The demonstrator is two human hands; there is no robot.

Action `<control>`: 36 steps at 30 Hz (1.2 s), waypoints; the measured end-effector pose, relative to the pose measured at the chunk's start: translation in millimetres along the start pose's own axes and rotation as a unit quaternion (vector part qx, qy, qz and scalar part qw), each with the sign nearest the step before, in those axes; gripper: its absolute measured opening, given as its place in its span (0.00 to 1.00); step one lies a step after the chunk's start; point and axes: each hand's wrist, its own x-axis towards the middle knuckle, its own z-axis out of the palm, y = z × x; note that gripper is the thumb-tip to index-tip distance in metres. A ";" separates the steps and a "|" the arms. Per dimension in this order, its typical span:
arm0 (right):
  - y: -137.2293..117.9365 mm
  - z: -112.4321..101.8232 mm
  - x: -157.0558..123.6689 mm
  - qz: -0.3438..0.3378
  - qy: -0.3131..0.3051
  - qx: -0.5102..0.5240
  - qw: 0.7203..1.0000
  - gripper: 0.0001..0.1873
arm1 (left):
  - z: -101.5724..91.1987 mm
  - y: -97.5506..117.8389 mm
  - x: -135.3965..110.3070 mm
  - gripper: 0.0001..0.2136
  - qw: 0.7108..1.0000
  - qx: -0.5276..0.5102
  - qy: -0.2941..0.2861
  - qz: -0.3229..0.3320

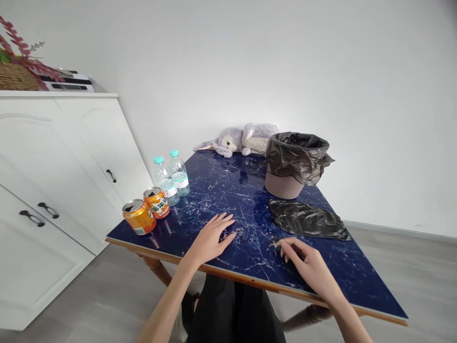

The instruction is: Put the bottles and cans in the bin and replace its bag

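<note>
My left hand (213, 237) lies flat on the dark blue marble-patterned table (228, 190), fingers stretched out and holding nothing. My right hand (303, 262) rests on the table near the front edge with fingers curled loosely and the fingertips touching the surface; nothing shows in it. A flat black plastic bag (309, 220) lies just beyond my right hand. Behind it stands a brown bin (283, 186) lined with a black bag (296, 155). Two opened orange cans (139, 216) (157, 202) and two small water bottles (164, 180) (179, 173) stand at the table's left edge.
A grey plush toy (239, 139) lies at the table's far edge against the white wall. A white cabinet (53, 181) with dark handles stands to the left, with a basket of red flowers (17, 66) on top. My dark-clothed legs show under the table's front edge.
</note>
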 end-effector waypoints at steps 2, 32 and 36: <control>-0.5 -0.2 0.8 0.005 0.000 0.005 1.000 0.23 | -0.6 0.5 -0.5 0.23 1.000 -0.003 0.001 -0.004; 3.6 2.2 3.1 0.004 -0.002 0.014 1.000 0.25 | -1.7 -4.0 -1.3 0.20 0.999 -0.033 0.026 -0.014; 4.3 2.8 3.0 0.004 -0.004 0.010 1.000 0.24 | -2.3 -5.0 -1.9 0.21 0.999 -0.037 0.024 -0.024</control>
